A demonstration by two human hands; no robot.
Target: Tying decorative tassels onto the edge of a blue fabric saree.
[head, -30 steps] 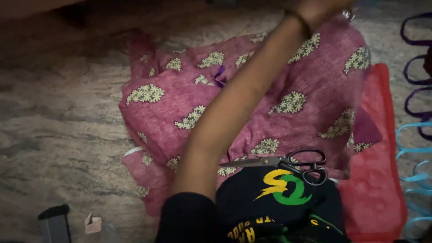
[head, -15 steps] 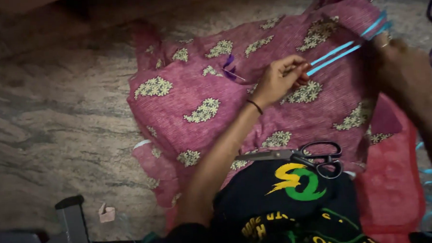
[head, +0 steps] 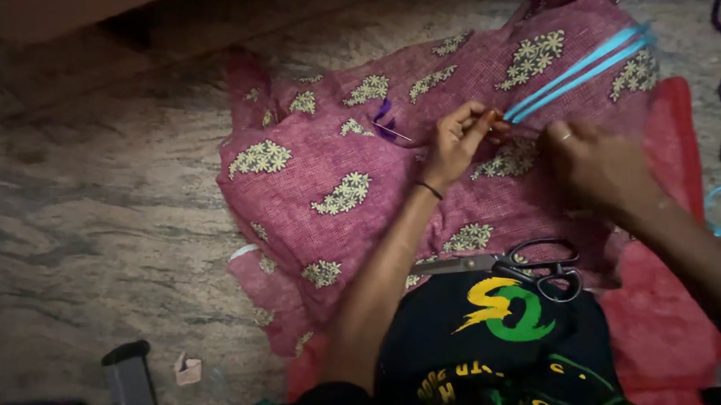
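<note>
Head camera looks down at our two hands working over a pink cloth [head: 352, 187] spread on a mottled stone floor [head: 97, 212]. Our left hand [head: 458, 139] has its fingers drawn together, thumb and fingertips pinched on the near end of a bundle of light blue strips [head: 579, 67], which run up and to the right across the cloth. A thin dark band circles that wrist. Our right hand [head: 595, 166] sits just beside the left, curled with its knuckles toward us and a ring on one finger; it rests on the cloth close to the same end of the strips, but we cannot tell whether its fingers grip them or only press the fabric. The strips look flat, narrow and straight, lying side by side, bright against the cloth. The cloth is a fine-checked pink weave scattered with pale leaf-shaped motifs, rumpled at its edges. A small purple scrap [head: 384, 118] with a thin needle-like sliver lies on it, left of our left hand. Nearer to us, a pair of black-handled scissors [head: 514, 266] lies on the cloth's lower edge, touching a black garment [head: 493, 341] with a yellow and green emblem. A red fabric [head: 668, 319] shows beneath on the right.
</note>
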